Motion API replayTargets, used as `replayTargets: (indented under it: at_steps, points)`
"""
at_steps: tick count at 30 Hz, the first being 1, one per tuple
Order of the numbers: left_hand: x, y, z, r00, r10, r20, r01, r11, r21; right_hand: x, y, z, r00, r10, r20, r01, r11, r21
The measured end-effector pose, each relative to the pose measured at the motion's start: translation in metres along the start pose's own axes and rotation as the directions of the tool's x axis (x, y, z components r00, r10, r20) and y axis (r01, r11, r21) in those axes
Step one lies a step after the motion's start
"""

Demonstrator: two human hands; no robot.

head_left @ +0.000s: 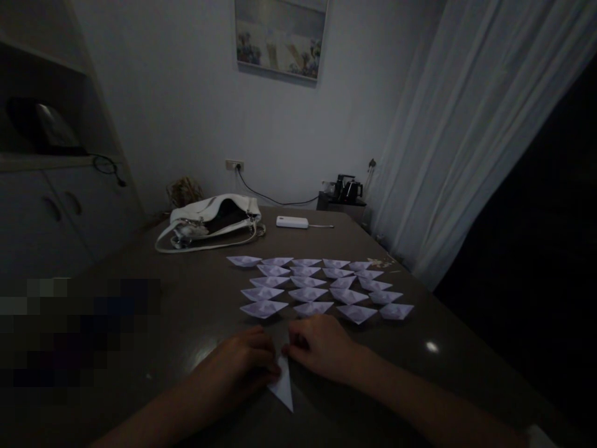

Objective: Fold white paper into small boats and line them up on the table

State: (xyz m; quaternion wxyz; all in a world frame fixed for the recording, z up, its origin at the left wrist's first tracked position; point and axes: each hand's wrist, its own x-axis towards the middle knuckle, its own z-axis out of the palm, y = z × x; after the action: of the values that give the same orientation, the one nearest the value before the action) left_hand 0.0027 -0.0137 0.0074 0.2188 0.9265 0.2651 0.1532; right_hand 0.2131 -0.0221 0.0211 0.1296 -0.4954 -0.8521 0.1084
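A piece of folded white paper (pixel 283 391) lies on the dark table in front of me, its pointed end toward me. My left hand (pixel 254 359) presses on its left side with curled fingers. At the paper's far end, my right hand (pixel 319 345) has thumb and fingers closed on the edge. The hands hide much of the sheet. Just beyond them, several folded paper boats (pixel 308 294) stand in rows, the nearest boat (pixel 313 308) close behind my right hand.
A white handbag (pixel 214 214) rests at the table's far left, with a white power bank (pixel 291 222) and short cable beside it. Bits of scrap (pixel 380 262) lie right of the boats. A black kettle (pixel 351 190) stands beyond the table, near the curtain (pixel 443 124).
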Motion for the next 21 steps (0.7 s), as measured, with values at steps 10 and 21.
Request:
replayTargets:
  at_steps: [10, 21]
  points:
    - [0.001, -0.002, 0.004, 0.999, 0.021, -0.033, -0.021, 1.000, -0.017, -0.006, -0.014, -0.020, 0.950, -0.151, 0.272, 0.226, 0.936, -0.271]
    - [0.001, 0.001, 0.000, 0.999, 0.036, -0.027, -0.036, 0.999, -0.003, -0.019, -0.032, -0.029, 0.918, -0.184, 0.351, 0.305, 0.895, -0.327]
